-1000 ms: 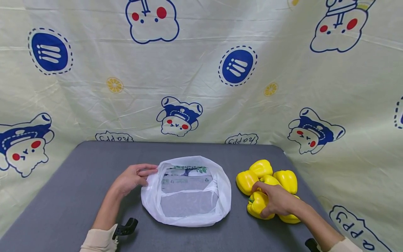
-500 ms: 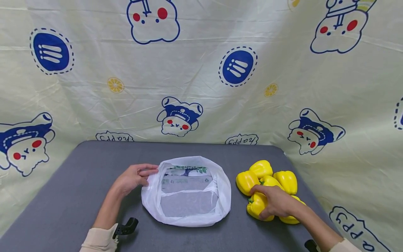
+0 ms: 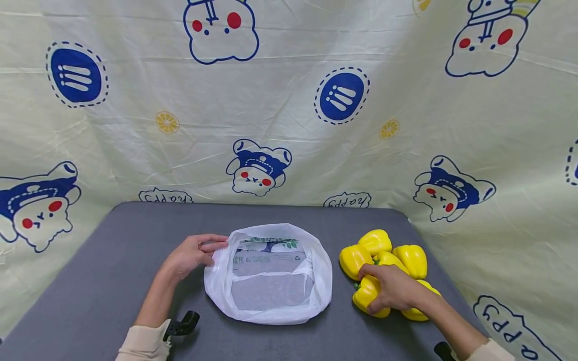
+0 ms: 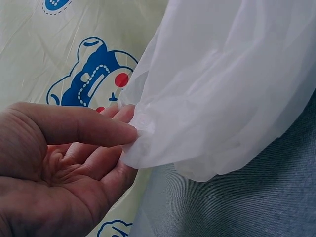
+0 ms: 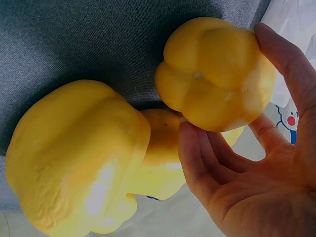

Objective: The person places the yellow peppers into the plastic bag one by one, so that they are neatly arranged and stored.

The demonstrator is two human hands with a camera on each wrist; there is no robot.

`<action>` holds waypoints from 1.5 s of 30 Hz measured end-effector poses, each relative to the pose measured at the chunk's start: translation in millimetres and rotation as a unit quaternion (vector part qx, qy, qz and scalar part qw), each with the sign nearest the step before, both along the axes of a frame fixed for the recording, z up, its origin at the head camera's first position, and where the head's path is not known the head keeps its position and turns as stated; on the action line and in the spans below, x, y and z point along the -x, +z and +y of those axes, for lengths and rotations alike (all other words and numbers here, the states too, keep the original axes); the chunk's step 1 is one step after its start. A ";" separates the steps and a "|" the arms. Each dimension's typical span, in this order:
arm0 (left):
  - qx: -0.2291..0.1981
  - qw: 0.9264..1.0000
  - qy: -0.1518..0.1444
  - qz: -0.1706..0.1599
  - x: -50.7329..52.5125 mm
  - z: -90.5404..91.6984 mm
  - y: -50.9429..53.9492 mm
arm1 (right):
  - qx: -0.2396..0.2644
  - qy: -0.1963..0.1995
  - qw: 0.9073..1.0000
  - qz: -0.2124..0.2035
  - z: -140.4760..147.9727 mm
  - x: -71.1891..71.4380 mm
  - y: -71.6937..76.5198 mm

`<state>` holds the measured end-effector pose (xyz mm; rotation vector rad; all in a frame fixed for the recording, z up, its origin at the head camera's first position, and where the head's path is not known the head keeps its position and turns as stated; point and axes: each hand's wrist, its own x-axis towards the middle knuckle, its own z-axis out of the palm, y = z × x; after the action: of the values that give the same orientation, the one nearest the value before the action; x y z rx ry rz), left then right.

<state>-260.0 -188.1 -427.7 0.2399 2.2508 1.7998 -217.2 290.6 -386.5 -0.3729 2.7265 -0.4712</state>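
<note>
A white plastic bag (image 3: 320, 281) sits on the grey table with its mouth spread wide. Its left rim is pinched between the thumb and fingers of my left hand (image 3: 187, 258), and the left wrist view shows the thin film (image 4: 197, 108) at the fingertips. To the right of the bag, my right hand (image 3: 393, 287) grips the nearest yellow bell pepper (image 3: 368, 297), thumb on one side and fingers on the other. In the right wrist view this bell pepper (image 5: 217, 74) shows its lobed bottom, close beside other peppers (image 5: 74, 153).
Several more yellow bell peppers (image 3: 413, 260) lie in a cluster behind and beside my right hand. The grey table (image 3: 113, 281) reaches back to a printed curtain (image 3: 289, 100). A dark strap (image 3: 181, 325) is on my left wrist.
My right hand has shifted slightly left with the gripped bell pepper, which edges away from the cluster. My left hand keeps its hold on the bag's rim.
</note>
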 end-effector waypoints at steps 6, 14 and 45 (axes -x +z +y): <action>-0.001 1.000 -0.001 0.001 1.3 -0.6 -0.3 | 0.002 0.000 1.000 -0.001 0.6 -1.3 2.0; 0.002 1.000 -0.003 0.003 0.4 0.8 1.1 | 0.005 -0.007 1.000 -0.004 3.7 -2.1 -2.1; -0.006 1.000 0.004 0.002 0.4 0.6 0.0 | 0.027 0.037 0.994 0.098 -49.0 15.4 47.4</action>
<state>-260.4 -187.6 -427.7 0.2365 2.2467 1.8193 -232.6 241.6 -339.2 -0.5587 2.8805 -0.5128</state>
